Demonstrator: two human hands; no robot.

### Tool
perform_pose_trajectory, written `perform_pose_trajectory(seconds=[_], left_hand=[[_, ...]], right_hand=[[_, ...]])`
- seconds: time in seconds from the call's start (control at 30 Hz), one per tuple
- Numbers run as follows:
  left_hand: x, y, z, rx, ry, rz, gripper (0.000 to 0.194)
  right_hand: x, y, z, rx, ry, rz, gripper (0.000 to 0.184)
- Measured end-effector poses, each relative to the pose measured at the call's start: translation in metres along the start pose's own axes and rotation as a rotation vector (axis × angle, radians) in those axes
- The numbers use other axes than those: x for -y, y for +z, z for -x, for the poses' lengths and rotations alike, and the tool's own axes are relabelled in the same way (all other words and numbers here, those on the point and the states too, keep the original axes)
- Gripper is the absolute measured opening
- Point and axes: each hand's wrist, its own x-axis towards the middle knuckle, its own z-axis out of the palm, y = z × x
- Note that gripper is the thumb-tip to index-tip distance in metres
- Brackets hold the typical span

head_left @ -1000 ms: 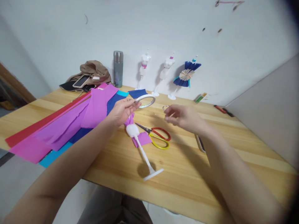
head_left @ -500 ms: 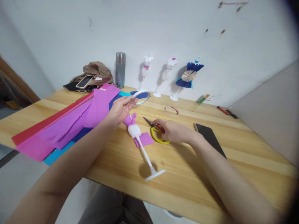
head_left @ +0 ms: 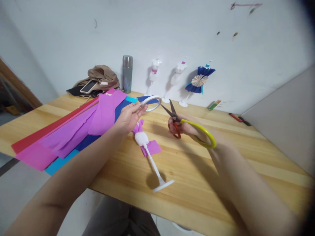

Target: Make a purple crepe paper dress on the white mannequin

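My left hand [head_left: 131,115] pinches a roll of white tape [head_left: 148,99] by its edge, raised over the table. My right hand [head_left: 186,127] grips scissors [head_left: 174,118] with dark blades and red and yellow handle loops. The blades are spread, their tips pointing up and left, one close to the tape roll's right side. Below and between my hands lies a small white dress-form figure [head_left: 141,139] on a stem, tipped over with its base toward me. Purple paper wraps its upper part, partly hidden near my left hand. A purple paper piece [head_left: 155,147] lies beside it.
Coloured paper sheets [head_left: 103,114] are piled on the left. Behind stand a flask [head_left: 127,75], two white dress forms [head_left: 180,68] and one dressed in blue paper [head_left: 197,88]. A cap, cloth and phone [head_left: 89,86] lie at back left. A red-and-black object [head_left: 235,117] lies at right.
My right hand has lifted the scissors off the table, turned them upward and spread the blades. My left hand with the tape roll has shifted slightly right.
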Motion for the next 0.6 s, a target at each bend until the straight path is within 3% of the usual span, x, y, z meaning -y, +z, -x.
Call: perform_pose_trajectory(seconds=[0.1,0.2,0.43,0.6], left_hand=[[0.007,0.001,0.004,0.06,0.016,0.007,0.026],[0.012,0.002,0.008,0.13,-0.002,0.009,0.021],[0.016,0.006,0.017,0.201,-0.056,-0.007,0.014],[0.021,0.008,0.023,0.216,-0.047,0.008,0.021]], right_hand=[[0.011,0.018,0.002,0.112,0.022,-0.237,0.056],[0.02,0.03,0.004,0.107,0.074,-0.306,0.06],[0.014,0.032,0.001,0.136,0.14,-0.433,0.06],[0.021,0.037,0.0,0.068,0.159,-0.487,0.064]])
